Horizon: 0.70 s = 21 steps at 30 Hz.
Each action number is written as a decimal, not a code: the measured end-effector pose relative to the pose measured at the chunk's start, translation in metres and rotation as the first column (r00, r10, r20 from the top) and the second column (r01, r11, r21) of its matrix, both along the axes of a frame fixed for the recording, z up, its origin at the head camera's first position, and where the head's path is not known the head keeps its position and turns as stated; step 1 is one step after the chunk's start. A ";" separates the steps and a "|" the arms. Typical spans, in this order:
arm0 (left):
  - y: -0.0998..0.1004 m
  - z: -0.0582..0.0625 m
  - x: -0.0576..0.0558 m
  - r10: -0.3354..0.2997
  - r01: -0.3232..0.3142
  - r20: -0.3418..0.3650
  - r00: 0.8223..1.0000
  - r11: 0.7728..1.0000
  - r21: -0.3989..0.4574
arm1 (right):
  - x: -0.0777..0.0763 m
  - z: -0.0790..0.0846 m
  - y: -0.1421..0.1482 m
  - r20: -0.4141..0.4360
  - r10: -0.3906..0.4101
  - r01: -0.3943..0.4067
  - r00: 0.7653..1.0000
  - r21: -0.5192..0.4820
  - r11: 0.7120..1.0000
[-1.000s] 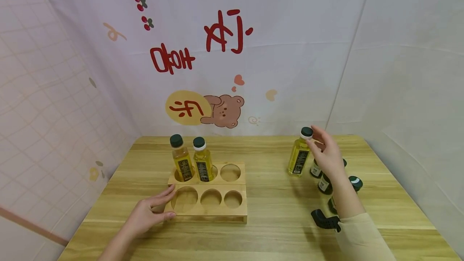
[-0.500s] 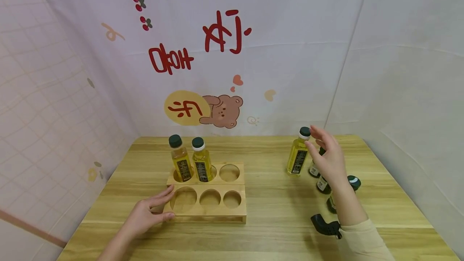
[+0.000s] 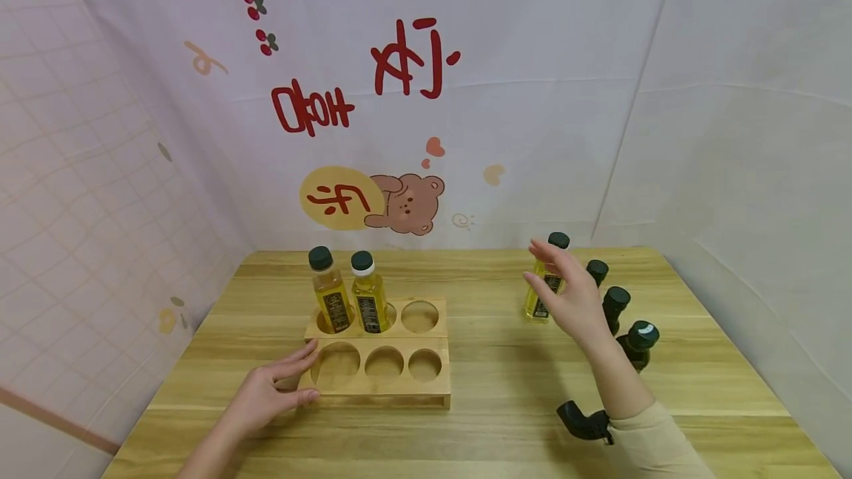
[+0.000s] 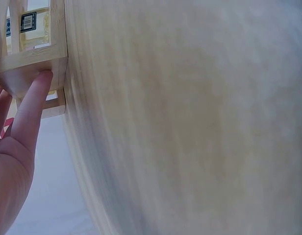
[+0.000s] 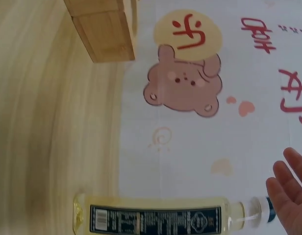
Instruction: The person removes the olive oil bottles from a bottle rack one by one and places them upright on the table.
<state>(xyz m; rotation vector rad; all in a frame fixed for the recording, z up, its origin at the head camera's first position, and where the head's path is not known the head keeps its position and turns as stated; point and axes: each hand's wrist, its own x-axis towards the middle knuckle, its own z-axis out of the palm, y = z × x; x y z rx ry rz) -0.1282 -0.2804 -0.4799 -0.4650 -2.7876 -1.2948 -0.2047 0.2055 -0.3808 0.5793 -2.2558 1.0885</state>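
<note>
My left hand (image 3: 269, 392) touches the left end of a two-step wooden bottle rack (image 3: 413, 388) with extended fingers and thumb; the left wrist view has one digit against the rack's end face. Two bottles of yellow oil stand in the back row: a left bottle (image 3: 335, 305) and, beside it, a middle bottle (image 3: 371, 305), both dark-capped. In the head view, my right hand (image 3: 569, 298) is spread, holding nothing, and partly covers another oil bottle (image 3: 537, 309) upright on the table. The right wrist view shows that bottle (image 5: 156, 215) labelled, its cap at my fingers; contact is unclear.
Dark-capped bottles stand behind and beside my right forearm: a far one (image 3: 597, 270), a middle one (image 3: 616, 305) and a near one (image 3: 637, 342). A black curved piece (image 3: 584, 420) sits at the right sleeve. A printed white cloth (image 3: 532, 94) hangs behind the table.
My right hand has left the oil bottle's cap and shifted left and slightly down, in front of that bottle. The dark-capped bottles at the right are more exposed. My left hand stays at the rack.
</note>
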 end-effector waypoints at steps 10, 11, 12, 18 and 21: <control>0.001 0.002 -0.001 0.001 -0.001 -0.010 1.000 1.000 -0.014 | -0.006 -0.012 -0.041 -0.019 0.157 -0.156 0.987 0.050 0.987; 0.001 0.002 -0.001 -0.004 0.004 -0.012 1.000 1.000 -0.014 | -0.006 -0.012 -0.046 -0.012 0.166 -0.166 0.986 0.049 0.985; 0.001 0.002 -0.001 -0.005 0.005 -0.013 1.000 1.000 -0.012 | -0.007 -0.013 -0.050 -0.005 0.176 -0.176 0.984 0.048 0.983; 0.001 0.001 -0.001 -0.009 0.009 -0.016 1.000 1.000 -0.005 | -0.014 -0.017 -0.079 0.056 0.235 -0.238 0.970 0.047 0.970; 0.001 0.001 0.000 -0.007 0.007 -0.007 1.000 1.000 0.002 | -0.017 -0.019 -0.094 0.074 0.258 -0.263 0.963 0.061 0.963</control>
